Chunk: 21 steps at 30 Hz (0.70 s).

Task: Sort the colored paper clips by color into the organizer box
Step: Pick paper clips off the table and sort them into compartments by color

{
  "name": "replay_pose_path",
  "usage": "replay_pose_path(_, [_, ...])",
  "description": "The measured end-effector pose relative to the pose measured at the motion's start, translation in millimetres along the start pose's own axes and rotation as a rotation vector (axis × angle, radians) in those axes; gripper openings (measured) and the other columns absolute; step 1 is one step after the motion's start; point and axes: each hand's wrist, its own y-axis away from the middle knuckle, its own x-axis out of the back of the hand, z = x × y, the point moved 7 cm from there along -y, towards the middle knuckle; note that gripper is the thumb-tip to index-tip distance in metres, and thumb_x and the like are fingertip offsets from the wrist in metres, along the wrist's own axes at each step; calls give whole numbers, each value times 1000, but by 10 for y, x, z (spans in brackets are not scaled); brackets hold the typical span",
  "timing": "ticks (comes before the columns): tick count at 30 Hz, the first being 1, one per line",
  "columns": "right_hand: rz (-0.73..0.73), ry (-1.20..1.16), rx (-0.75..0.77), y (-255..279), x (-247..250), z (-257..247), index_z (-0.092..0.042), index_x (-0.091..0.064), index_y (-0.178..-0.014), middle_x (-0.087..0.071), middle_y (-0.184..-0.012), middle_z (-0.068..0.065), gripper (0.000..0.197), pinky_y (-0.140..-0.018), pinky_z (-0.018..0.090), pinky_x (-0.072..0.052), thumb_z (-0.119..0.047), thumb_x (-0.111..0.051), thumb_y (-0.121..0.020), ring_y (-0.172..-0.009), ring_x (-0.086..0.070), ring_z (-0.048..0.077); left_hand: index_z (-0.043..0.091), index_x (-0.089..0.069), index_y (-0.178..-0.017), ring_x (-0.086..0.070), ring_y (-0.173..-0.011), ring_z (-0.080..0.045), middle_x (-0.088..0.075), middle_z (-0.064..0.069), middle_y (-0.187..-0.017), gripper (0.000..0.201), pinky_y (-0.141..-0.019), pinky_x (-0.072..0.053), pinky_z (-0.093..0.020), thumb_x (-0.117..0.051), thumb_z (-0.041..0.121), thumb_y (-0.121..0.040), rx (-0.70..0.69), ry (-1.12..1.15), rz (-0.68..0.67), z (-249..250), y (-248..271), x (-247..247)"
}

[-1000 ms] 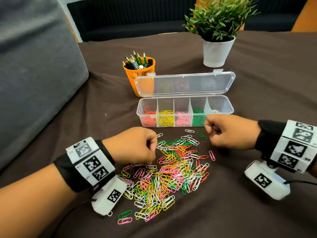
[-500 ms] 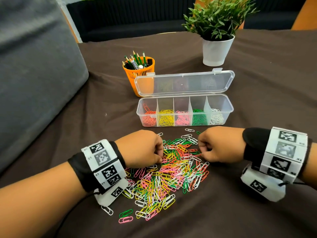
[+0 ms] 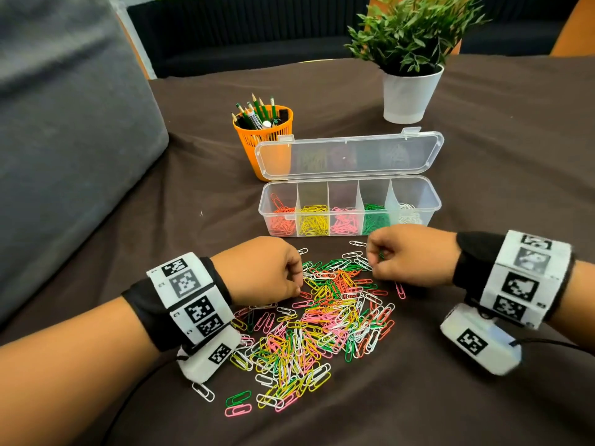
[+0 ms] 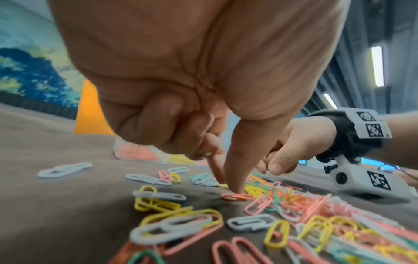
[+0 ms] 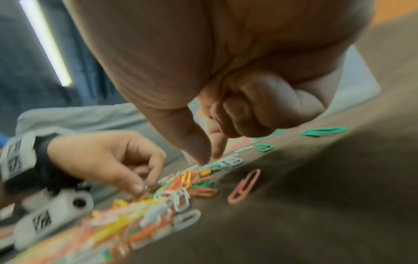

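Both our hands work the paper clip pile (image 3: 325, 329) on the brown cloth (image 3: 483, 188). Our left hand (image 3: 257, 268) narrows thumb and forefinger onto an orange clip (image 4: 235, 197), tips touching it. Our right hand (image 3: 409, 255) narrows its fingertips (image 5: 201, 157) at the pile's far edge; any grip there we cannot tell. Just beyond stands the organizer box (image 3: 431, 201), lid open.

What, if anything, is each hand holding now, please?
The left hand has a white clip tucked under curled fingers; whether the right hand grips any is unclear.
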Motion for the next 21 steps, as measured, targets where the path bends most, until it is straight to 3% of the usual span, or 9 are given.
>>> replay_pose_path(4, [6,234,43,-17,-81,-127,-25,-64,-84,-57,-73,-12,8,-68,26,-45,-32,-65,-83,-69,-52,7,30,-70,-94,-49,-63,6,-54,18,-68,14,-54,-30,-14,-74,38,-83,-23,-109,30,74,15,-14])
replay_pose_path(7, [-6,224,51,-28,-83,-171,-23,-65,-80,-60,-74,-9,7,-66,24,-44,-29,-64,-83,-66,-53,6,30,-70,-92,-50,-64,4,-55,17,-69,12,-55,-34,-16,-72,38,-84,-46,-150,19,96,21,-22])
replay_pose_path(10, [-13,216,47,-44,-80,-154,-18,-62,-76,-60,-72,-6,8,-66,27,-47,-24,-61,-81,-66,-53,14,27,-68,-87,-53,-65,-3,-58,13,-69,8,-57,-39,-21,-66,34,-85,-73,-185,9,107,34,-37])
replay_pose_path(12, [-28,62,-8,-41,-45,-78,-17,-53,-69,-53,-65,-4,15,-60,29,-45,-21,-61,-81,-59,-47,14,22,-66,-82,-53,-60,-3,-59,11,-65,10,-57,-41,-21,-62,30,-85,-56,-101,-13,75,40,-33])
replay_pose_path(15, [-106,-825,-157,24,-9,83,-14,-45,-66,-47,-65,8,16,-40,21,-34,-12,-49,-82,-48,-43,15,18,-60,-66,-45,-49,-8,-56,4,-62,11,-47,-35,-20,-65,28,-67,64,611,-82,-46,76,-33])
replay_pose_path(17, [-89,-1298,-159,63,93,149,-13,-48,-69,-53,-71,12,11,-36,19,-36,-10,-54,-78,-48,-49,15,16,-53,-64,-42,-47,-11,-55,-8,-68,12,-41,-30,-18,-60,20,-54,107,1108,-77,-86,106,3])
replay_pose_path(19, [-97,-1470,-88,65,195,167,-14,-54,-76,-57,-73,10,34,-38,19,-36,-18,-79,-53,-49,-49,14,14,-49,-66,-39,-47,-12,-53,-10,-71,12,-39,-30,-18,-51,9,-56,99,1402,-69,-82,109,69])
replay_pose_path(20, [-108,-1490,-72,64,227,163,-14,-57,-79,-56,-72,8,49,-38,19,-33,-17,-84,-39,-50,-45,13,14,-50,-66,-39,-48,-12,-52,-11,-71,13,-38,-31,-19,-50,6,-55,81,1481,-64,-66,102,121])
replay_pose_path(21, [-109,-1481,-74,58,233,156,-13,-57,-80,-52,-69,6,52,-39,18,-28,-13,-83,-35,-50,-40,12,13,-51,-67,-40,-48,-13,-52,-11,-72,15,-39,-32,-20,-51,6,-54,57,1528,-57,-48,87,167])
